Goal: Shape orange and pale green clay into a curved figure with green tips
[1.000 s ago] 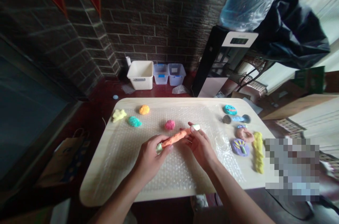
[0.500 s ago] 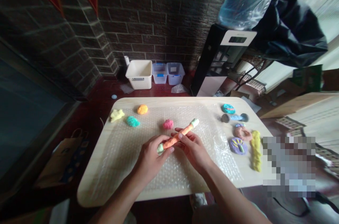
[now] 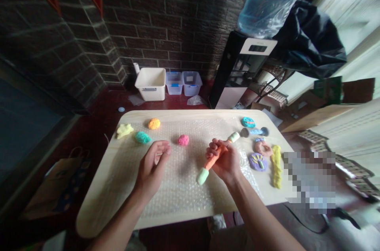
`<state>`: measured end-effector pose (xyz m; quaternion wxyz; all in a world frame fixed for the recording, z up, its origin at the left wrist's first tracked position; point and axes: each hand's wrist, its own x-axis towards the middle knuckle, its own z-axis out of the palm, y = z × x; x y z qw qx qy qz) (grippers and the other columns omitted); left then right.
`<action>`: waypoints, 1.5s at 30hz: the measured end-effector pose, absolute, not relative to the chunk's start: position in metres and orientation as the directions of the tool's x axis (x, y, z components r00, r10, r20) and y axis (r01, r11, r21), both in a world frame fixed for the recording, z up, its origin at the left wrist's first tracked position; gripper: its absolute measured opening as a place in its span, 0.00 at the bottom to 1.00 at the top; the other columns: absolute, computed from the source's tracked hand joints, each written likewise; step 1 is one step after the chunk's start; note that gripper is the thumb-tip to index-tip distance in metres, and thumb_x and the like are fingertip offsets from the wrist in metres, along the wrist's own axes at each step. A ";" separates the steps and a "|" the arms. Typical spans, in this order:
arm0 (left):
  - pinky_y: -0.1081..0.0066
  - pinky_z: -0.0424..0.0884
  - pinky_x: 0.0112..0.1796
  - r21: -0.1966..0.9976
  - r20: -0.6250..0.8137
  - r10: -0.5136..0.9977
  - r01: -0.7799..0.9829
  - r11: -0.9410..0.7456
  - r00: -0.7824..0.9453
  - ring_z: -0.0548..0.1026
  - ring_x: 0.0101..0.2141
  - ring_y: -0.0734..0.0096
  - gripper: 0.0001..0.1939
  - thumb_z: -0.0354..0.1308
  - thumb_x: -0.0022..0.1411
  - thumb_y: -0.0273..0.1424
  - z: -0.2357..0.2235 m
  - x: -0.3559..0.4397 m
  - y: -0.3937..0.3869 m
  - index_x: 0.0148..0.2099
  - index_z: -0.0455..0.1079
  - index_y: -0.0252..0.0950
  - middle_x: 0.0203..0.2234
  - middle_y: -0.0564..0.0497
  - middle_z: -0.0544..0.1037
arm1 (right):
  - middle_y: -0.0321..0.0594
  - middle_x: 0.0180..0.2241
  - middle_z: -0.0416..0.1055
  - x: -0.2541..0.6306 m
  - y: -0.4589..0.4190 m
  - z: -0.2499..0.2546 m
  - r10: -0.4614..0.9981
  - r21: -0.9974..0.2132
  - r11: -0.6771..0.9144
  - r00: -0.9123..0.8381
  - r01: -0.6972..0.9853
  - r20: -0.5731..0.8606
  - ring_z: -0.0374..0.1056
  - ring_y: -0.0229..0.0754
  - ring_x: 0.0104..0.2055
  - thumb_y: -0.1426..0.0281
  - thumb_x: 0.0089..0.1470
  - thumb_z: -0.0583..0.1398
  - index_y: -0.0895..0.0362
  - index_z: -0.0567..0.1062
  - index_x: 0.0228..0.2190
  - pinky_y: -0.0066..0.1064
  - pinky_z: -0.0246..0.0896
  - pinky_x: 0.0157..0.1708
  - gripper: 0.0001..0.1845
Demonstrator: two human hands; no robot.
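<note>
My right hand is wrapped round an orange clay stick with pale green ends, held at a slant above the bubble wrap. One green end points down toward me, the other up and to the right. My left hand hovers over the wrap with its fingers curved and apart from the thumb, holding nothing. Between and beyond the hands lies a pink clay lump. A teal clay lump is just past my left hand, with an orange clay lump and a pale yellow clay piece farther back.
Bubble wrap covers much of the wooden table. On the right lie a grey-and-blue dumbbell shape, a teal disc, a brown ring, a purple disc and a yellow strip. Bins and a water dispenser stand behind.
My left hand has let go of the orange clay stick and moved left. My right hand now grips the stick alone, farther right. The view has shifted slightly.
</note>
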<state>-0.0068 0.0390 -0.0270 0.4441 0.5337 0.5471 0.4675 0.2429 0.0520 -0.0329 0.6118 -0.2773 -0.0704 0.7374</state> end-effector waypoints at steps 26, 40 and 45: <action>0.68 0.73 0.39 0.946 0.001 0.980 0.317 -0.066 0.199 0.81 0.38 0.61 0.13 0.60 0.69 0.42 -0.027 0.000 0.033 0.42 0.76 0.38 0.35 0.49 0.83 | 0.38 0.30 0.76 0.238 0.053 -0.030 0.929 -0.423 -0.198 -0.031 -0.884 -0.370 0.73 0.42 0.34 0.69 0.47 0.65 0.54 0.78 0.31 0.35 0.74 0.40 0.06; 0.68 0.73 0.39 0.933 0.021 0.980 0.349 -0.090 0.198 0.81 0.38 0.61 0.14 0.59 0.70 0.43 -0.028 -0.001 0.035 0.40 0.76 0.38 0.34 0.50 0.83 | 0.39 0.29 0.76 0.239 0.051 -0.027 0.923 -0.420 -0.241 -0.073 -0.875 -0.378 0.71 0.43 0.31 0.68 0.46 0.64 0.55 0.78 0.32 0.36 0.71 0.34 0.08; 0.69 0.72 0.39 0.917 0.021 0.972 0.382 -0.112 0.233 0.81 0.38 0.61 0.14 0.57 0.71 0.42 -0.033 0.004 0.033 0.41 0.76 0.38 0.35 0.49 0.84 | 0.28 0.17 0.57 0.238 0.051 -0.029 0.943 -0.412 -0.262 -0.140 -0.873 -0.302 0.52 0.33 0.19 0.69 0.45 0.68 0.55 0.69 0.21 0.24 0.55 0.19 0.12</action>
